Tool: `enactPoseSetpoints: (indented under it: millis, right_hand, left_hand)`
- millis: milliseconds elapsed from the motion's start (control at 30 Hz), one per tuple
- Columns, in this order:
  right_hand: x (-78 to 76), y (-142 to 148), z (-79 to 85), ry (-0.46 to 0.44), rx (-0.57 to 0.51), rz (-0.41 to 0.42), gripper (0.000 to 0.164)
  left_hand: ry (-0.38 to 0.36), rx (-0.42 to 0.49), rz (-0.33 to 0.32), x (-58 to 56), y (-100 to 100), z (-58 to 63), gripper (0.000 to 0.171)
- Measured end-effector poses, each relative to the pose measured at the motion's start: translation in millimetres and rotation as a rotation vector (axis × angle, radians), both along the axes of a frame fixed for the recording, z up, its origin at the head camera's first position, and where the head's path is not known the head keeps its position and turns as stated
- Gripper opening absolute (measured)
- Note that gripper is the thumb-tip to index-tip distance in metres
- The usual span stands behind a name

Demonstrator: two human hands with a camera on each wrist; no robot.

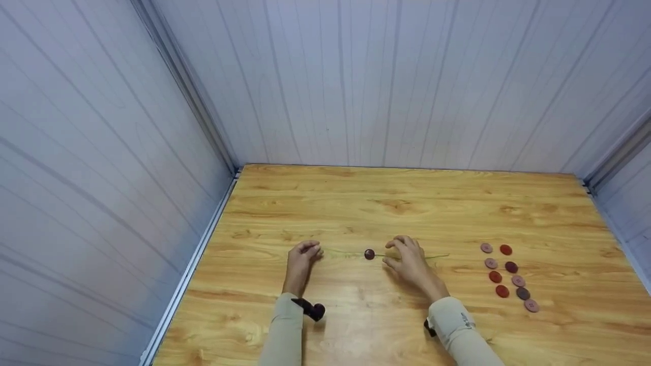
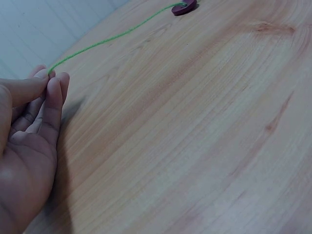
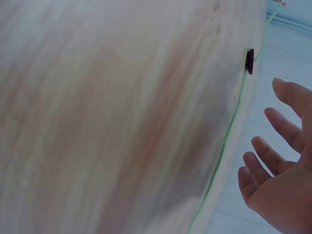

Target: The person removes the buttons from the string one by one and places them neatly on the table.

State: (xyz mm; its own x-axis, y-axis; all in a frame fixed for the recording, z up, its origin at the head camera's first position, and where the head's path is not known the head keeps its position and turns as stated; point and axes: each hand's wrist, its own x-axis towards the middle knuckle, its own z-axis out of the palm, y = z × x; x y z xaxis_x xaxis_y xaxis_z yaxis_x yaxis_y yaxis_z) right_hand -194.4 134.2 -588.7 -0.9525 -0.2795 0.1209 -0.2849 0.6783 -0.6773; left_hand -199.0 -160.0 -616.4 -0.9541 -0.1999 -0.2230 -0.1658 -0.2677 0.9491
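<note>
A dark maroon button (image 1: 369,254) is threaded on a thin green string (image 2: 105,43) that runs left and right across the wooden table. My left hand (image 1: 303,256) pinches the string's left end between thumb and fingertips, with the button a short way to its right. Over the string on the button's other side hovers my right hand (image 1: 409,262), its fingers spread and nothing between them. In the right wrist view the button (image 3: 249,61) stands on edge, and the string passes beside the loosely bent fingers (image 3: 270,156).
To the right, several loose buttons lie in two rough columns, among them a red button (image 1: 505,249), a pink button (image 1: 531,305) and a grey-purple button (image 1: 523,293). White panel walls (image 1: 356,81) border the wooden table (image 1: 325,198) at the back and sides.
</note>
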Motion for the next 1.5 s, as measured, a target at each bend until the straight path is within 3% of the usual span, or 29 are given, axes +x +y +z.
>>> enactPoseSetpoints:
  millis: [367,600,833,1067,1500]
  right_hand:
    - [-3.5,-19.5,-6.7,-0.035,0.026,0.022,0.029]
    - [-5.5,-35.0,-9.3,0.017,0.072,0.031,0.024]
    - [-7.6,-42.1,-11.3,0.008,0.107,0.043,0.021]
    - [-8.1,-40.3,-9.6,0.046,0.141,0.034,0.019]
    - [-8.8,-21.8,-5.3,0.002,0.17,0.017,0.02]
  left_hand:
    - [-0.002,0.019,-0.006,0.2,-1.4,-1.7,0.018]
    - [-0.01,0.013,-0.029,0.9,-1.8,3.1,0.024]
    - [-0.009,0.002,0.01,1.0,0.8,1.1,0.021]
    - [-0.002,0.027,-0.007,0.7,0.5,0.2,0.022]
    - [-0.006,0.046,-0.012,0.9,-0.8,0.4,0.024]
